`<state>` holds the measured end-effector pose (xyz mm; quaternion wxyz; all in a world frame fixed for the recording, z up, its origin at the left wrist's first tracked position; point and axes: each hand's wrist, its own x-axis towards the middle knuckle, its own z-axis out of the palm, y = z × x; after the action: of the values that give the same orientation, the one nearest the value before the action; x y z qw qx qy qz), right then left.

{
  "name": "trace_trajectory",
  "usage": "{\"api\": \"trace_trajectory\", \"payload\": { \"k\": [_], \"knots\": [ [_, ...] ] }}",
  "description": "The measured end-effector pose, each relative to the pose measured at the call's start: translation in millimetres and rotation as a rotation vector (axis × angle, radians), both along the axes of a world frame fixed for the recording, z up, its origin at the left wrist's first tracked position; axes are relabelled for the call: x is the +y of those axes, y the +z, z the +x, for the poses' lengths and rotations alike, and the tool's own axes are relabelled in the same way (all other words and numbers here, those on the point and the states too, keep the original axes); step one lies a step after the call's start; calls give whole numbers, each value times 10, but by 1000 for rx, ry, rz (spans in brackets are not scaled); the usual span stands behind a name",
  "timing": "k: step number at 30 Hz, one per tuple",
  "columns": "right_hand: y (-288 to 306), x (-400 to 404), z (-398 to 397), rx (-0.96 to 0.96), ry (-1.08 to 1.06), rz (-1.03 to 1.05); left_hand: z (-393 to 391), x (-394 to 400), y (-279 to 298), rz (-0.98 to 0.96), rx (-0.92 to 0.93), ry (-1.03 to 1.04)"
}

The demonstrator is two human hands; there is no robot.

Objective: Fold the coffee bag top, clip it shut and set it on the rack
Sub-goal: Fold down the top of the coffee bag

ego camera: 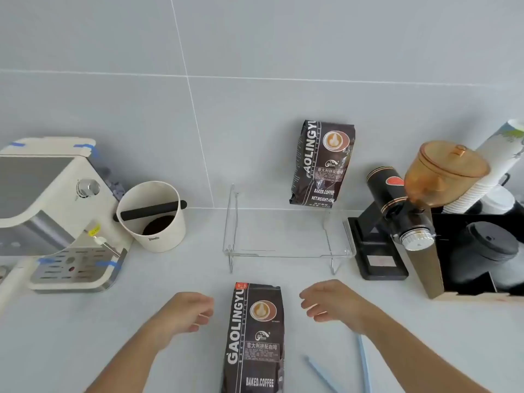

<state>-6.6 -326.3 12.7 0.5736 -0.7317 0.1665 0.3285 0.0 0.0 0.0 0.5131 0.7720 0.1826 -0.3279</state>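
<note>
Your coffee bag [255,336] lies flat on the worktop [85,336] at its near edge, label up, top end pointing toward the wall; its bottom is cut off by the frame. Your left hand [187,310] hovers just left of the bag's top and your right hand [331,304] just right of it, both with fingers loosely curled and apart, gripping nothing and not touching the bag. Two pale blue clips [364,364] lie on the worktop near your right forearm, partly cut off below. The clear rack [283,239] stands behind the bag toward the back edge, and a second bag [321,163] stands upright on its far right corner against the wall. At the left, a white tub [154,219] with a black bar across it holds dark grounds. The grinder [408,205] at the right has an amber hopper; whether it holds beans is hard to tell. A box [482,251] at the right edge holds stacked cups and dark lids, partly cut off. The coffee machine [51,211] sits at the left edge.
</note>
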Motion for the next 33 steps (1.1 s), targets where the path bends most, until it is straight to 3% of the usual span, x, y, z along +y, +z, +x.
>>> {"api": "trace_trajectory", "payload": {
  "k": [6,24,33],
  "knots": [
    [-230,179,26,44,-127,8,90,-243,-257,-85,31,187],
    [-531,583,138,52,-107,-42,171,-613,-426,-207,10,292],
    [-334,655,-83,-139,-195,-19,4,-508,-165,-341,-57,327]
  ]
}}
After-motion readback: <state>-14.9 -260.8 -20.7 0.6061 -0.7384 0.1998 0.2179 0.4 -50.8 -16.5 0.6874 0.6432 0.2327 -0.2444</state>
